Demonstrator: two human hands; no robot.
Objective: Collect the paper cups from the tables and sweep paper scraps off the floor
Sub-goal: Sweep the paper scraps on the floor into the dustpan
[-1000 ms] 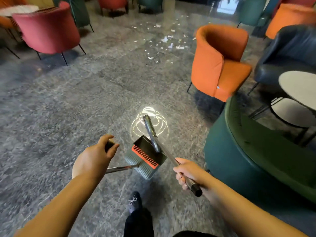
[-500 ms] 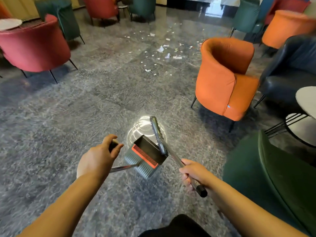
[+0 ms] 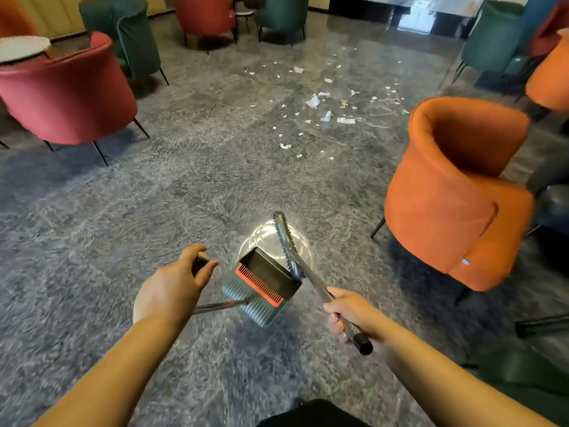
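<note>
White paper scraps [image 3: 313, 101] lie scattered over the grey marble floor well ahead of me. My left hand [image 3: 172, 291] grips the black-tipped metal handle of a grey-green dustpan [image 3: 261, 288] with a red comb edge; the pan hangs above the floor between my hands. My right hand [image 3: 351, 315] grips the metal pole of a broom [image 3: 284, 238], whose narrow toothed head points forward just past the pan's right side. The pole's black end cap sticks out behind my right fist.
An orange armchair [image 3: 455, 192] stands close on the right. A red armchair [image 3: 64, 90] and a round white table [image 3: 21, 47] are at the left. Green chairs [image 3: 132, 35] line the back. A dark green seat [image 3: 523, 377] sits at the lower right.
I have walked forward: the scraps and the orange chair are nearer, and the green seat has slid out to the lower right. Both hands keep the same hold on dustpan and broom.
</note>
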